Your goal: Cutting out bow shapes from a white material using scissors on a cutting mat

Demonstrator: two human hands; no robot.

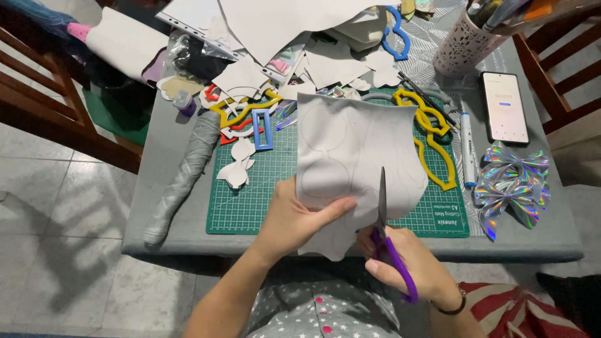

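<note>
My left hand pinches the lower left part of a grey sheet with faint curved outlines drawn on it, holding it above the green cutting mat. In my right hand are purple-handled scissors, their blades pointing up into the sheet's lower edge, just right of my left thumb. The sheet hides the middle of the mat.
Yellow, blue and red shape templates lie on the mat among grey offcuts. Holographic bows, a marker and a phone sit at the right. A rolled grey material lies left; a white pen holder stands at the back. Wooden chairs flank the table.
</note>
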